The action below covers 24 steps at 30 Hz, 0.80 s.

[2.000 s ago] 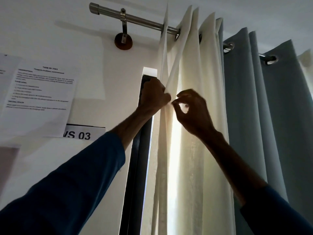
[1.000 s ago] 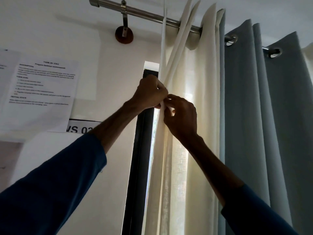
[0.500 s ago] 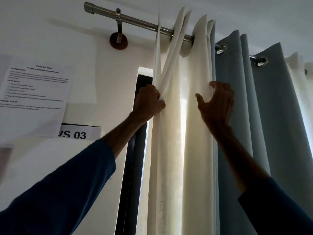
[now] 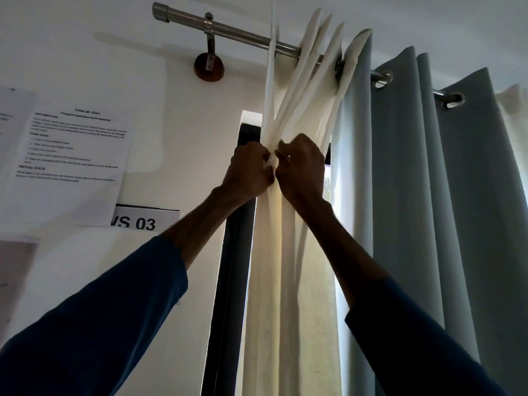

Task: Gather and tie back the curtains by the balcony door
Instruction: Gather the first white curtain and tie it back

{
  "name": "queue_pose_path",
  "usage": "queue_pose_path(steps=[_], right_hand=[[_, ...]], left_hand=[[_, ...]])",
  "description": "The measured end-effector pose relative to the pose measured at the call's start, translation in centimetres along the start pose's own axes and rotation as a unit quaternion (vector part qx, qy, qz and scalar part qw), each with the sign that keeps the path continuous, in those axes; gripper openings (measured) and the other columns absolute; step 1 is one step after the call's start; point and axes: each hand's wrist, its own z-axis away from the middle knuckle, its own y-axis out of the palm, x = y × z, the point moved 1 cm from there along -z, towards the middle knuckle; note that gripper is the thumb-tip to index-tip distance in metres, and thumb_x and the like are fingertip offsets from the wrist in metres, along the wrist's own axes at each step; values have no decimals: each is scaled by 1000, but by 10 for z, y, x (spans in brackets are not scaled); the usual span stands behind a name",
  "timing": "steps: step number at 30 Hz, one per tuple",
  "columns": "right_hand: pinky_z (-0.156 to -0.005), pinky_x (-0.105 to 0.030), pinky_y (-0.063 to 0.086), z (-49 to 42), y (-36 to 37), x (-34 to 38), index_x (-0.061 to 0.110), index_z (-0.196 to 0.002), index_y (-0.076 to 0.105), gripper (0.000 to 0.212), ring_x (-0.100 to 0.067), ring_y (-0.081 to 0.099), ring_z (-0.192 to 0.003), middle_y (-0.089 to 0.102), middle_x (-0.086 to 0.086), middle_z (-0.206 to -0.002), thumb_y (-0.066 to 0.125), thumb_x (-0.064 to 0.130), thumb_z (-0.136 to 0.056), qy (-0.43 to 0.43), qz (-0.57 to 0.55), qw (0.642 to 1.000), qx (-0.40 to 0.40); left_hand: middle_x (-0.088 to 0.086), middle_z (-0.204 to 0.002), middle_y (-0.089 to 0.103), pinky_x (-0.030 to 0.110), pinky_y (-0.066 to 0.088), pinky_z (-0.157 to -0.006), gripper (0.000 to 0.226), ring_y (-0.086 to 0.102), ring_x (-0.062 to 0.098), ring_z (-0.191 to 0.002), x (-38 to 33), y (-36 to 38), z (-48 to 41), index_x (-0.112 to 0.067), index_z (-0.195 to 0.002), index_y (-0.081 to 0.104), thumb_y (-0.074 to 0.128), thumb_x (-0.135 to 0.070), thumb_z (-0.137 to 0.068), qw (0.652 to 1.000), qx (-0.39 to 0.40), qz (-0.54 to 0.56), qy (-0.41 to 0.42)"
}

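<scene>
A cream curtain (image 4: 288,267) hangs from a metal rod (image 4: 228,31), its pleats pulled together into a bunch at the left end of the window. My left hand (image 4: 247,171) grips the left side of that bunch. My right hand (image 4: 301,167) grips the folds right beside it, the two hands touching. A grey curtain (image 4: 428,195) hangs spread out on the same rod to the right. A strip of bright window shows between the cream bunch and the grey curtain.
The dark door frame (image 4: 233,267) runs down just left of the cream curtain. Printed sheets (image 4: 71,150) and a label reading "VS 03" (image 4: 137,222) are stuck on the white wall at left. The rod's bracket (image 4: 209,64) is fixed above.
My right hand was open and apart at the cream curtain's right edge; it has swept those folds leftward and now grips them against my left hand. The left hand kept its grip.
</scene>
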Motion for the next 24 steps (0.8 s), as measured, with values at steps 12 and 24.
queue_pose_path(steps=[12, 24], right_hand=[[-74, -5, 42, 44, -23, -31, 11, -106, 78, 21, -8, 66, -80, 74, -2, -90, 78, 17, -86, 51, -106, 993, -12], [-67, -28, 56, 74, -35, -38, 12, -96, 79, 13, -10, 68, -79, 74, 3, -88, 69, 7, -89, 30, -172, 983, 59]], left_hand=[[11, -121, 67, 23, 49, -88, 47, 67, 24, -103, -9, 14, 20, -4, -130, 58, 73, -21, -89, 997, -12, 69, 36], [-5, -86, 64, 12, 45, -67, 36, 60, 7, -77, -35, 30, 43, -6, -100, 70, 65, -41, -92, 981, -61, 166, -76]])
